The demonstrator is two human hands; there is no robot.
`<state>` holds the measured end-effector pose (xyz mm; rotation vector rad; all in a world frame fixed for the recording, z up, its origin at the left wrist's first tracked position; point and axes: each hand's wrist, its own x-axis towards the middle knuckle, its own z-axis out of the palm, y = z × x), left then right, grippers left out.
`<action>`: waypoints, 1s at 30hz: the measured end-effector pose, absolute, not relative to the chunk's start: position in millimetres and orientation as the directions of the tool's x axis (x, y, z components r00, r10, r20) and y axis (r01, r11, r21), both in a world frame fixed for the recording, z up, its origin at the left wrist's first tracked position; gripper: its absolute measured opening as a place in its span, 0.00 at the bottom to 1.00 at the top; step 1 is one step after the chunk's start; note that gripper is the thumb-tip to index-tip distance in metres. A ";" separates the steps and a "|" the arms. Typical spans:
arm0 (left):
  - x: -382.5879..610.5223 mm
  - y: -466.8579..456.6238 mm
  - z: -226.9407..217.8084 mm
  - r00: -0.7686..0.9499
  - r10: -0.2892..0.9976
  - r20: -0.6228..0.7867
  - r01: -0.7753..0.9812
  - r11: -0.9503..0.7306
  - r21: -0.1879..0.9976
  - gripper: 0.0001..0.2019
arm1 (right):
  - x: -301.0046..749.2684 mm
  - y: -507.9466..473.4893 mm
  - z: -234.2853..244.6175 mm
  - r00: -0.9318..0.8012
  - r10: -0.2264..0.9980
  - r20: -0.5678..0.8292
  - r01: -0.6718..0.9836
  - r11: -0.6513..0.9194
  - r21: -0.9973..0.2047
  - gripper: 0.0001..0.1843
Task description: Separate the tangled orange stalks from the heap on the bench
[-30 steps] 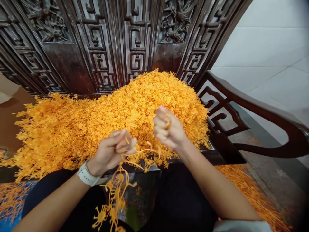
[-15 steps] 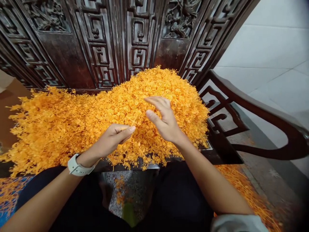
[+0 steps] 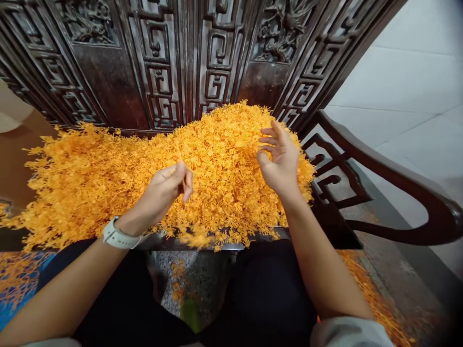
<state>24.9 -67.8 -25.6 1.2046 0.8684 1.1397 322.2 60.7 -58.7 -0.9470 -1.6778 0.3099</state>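
A big heap of orange plastic flower pieces [image 3: 224, 178] with frilly, branching tips covers the seat of a dark wooden bench. Over the middle of the heap is my left hand [image 3: 168, 188], closed in a pinch; a thin orange stem shows between thumb and fingers. A white watch strap [image 3: 117, 234] circles that wrist. My right hand [image 3: 281, 156] hovers above the right part of the heap, fingers apart and curved, holding nothing I can see. One blurred orange flower piece [image 3: 196, 239] lies or falls at the seat's front edge.
A carved wooden backrest [image 3: 159, 72] rises behind the heap, with a curved armrest [image 3: 394, 168] at right. A cardboard box [image 3: 16, 164] stands at left. Orange strands [image 3: 21, 274] lie over blue material at lower left; more orange strands [image 3: 376, 294] are on the floor at right.
My right hand has moved right and slightly up, away from the left. My left hand has shifted slightly left and up, its fingers now curled downward. A blurred orange piece appears at the front edge.
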 end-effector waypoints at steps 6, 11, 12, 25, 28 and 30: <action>15.5 -55.6 -12.5 -0.034 0.999 -0.022 -0.507 0.002 0.862 0.25 | 289.7 12.1 -43.0 -0.051 0.699 0.713 0.532 0.624 -0.573 0.10; 7.1 -49.8 -9.5 -0.127 0.992 -0.027 -0.579 -0.052 0.814 0.24 | 270.4 -6.2 -47.8 -0.081 0.927 0.366 0.205 0.375 -0.904 0.15; 5.1 -48.7 -11.0 -0.137 0.990 -0.022 -0.574 -0.062 0.816 0.23 | 265.6 -8.1 -51.6 -0.128 0.949 0.290 0.129 0.305 -0.943 0.16; 34.4 -65.5 -30.4 0.123 0.992 -0.008 -0.423 0.059 0.904 0.22 | 232.8 -28.1 -51.0 -0.424 0.895 -0.139 -0.299 -0.284 -0.911 0.20; 44.3 -73.3 -36.6 0.110 0.994 -0.002 -0.310 0.036 0.950 0.37 | 231.8 -30.5 -53.3 -0.378 0.916 -0.134 -0.335 -0.271 -0.902 0.16; 51.5 -78.6 -41.7 0.090 0.996 -0.003 -0.231 0.024 0.973 0.43 | 231.5 -29.6 -57.5 -0.312 0.944 -0.106 -0.345 -0.216 -0.913 0.17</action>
